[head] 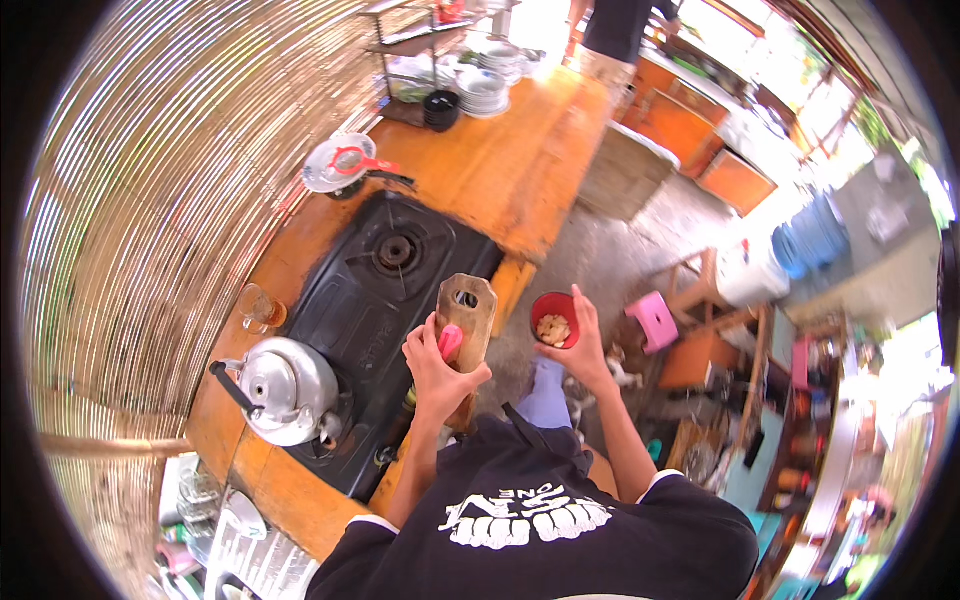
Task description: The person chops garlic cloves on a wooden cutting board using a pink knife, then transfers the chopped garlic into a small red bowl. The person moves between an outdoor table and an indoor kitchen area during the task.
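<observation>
In my left hand point(442, 367) I hold a small wooden cutting board point(474, 315) with a hole at its far end, together with a pink-handled tool point(450, 341), whose blade I cannot make out. My right hand point(581, 345) grips a red bowl point(541, 306) that contains pale, chunky pieces of food point(553, 330). Both hands are in front of my body, at the near side of a black two-burner gas stove point(352, 300). An aluminium kettle point(289, 390) stands on the stove's near burner. The far burner point(397, 253) has nothing on it.
A glass mug point(262, 309) and a plate with a red strainer point(349, 159) are by the woven wall. Stacked plates point(482, 94) stand farther along the wooden counter point(510, 172). A person point(619, 34) stands beyond. On the right are a pink stool point(652, 322) and a cat point(619, 367).
</observation>
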{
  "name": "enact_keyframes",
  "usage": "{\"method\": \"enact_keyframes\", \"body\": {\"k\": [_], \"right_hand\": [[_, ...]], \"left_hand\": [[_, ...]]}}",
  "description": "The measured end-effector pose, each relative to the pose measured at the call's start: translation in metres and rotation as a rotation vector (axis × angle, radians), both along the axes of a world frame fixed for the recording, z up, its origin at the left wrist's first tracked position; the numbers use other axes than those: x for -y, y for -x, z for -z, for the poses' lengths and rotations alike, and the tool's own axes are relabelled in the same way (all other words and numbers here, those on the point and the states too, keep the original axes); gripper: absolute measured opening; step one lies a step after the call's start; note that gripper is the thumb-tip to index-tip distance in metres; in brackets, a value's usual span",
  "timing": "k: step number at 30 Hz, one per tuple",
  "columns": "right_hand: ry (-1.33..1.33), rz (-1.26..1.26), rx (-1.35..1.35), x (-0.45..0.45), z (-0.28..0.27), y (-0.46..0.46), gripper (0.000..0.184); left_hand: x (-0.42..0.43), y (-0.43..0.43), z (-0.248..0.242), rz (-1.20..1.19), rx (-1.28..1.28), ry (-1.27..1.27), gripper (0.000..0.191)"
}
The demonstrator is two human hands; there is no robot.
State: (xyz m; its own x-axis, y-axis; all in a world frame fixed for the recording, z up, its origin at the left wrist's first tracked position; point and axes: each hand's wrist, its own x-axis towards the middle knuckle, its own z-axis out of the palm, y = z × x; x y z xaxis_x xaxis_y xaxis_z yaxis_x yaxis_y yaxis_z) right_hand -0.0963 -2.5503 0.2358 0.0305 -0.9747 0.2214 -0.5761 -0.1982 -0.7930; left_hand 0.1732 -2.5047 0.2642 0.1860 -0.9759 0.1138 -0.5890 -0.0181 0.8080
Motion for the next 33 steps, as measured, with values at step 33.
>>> {"method": "enact_keyframes", "body": {"k": [33], "right_hand": [[0.296, -0.758, -0.050, 0.599, -0.138, 0.012, 0.123]], "left_hand": [[0.388, 0.156, 0.004, -0.881, -0.011, -0.054, 0.107]]}}
